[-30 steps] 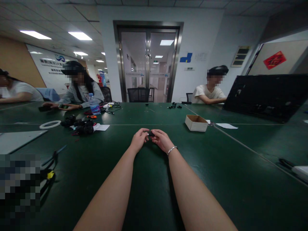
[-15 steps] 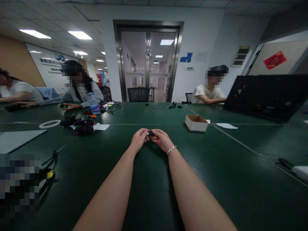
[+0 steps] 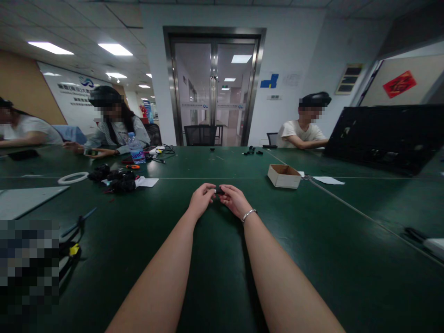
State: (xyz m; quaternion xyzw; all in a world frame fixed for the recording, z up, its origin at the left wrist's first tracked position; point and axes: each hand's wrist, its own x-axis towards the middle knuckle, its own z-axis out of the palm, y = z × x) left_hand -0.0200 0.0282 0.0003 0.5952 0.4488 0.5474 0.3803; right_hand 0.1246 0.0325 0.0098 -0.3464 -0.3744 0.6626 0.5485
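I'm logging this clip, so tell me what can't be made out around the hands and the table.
- Small black part: too small in the head view, pinched between left hand and right hand; fingers hide its shape.
- Cardboard box: its near wall hides any contents.
- Lower left corner: pixelated patch covers things beside the yellow-tipped tool.
- White object: cut off by the right edge.

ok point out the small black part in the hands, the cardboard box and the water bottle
small black part (image 3: 219,190), head view, on its dark body between the fingertips
cardboard box (image 3: 281,181), head view, on its front wall
water bottle (image 3: 135,150), head view, on its label
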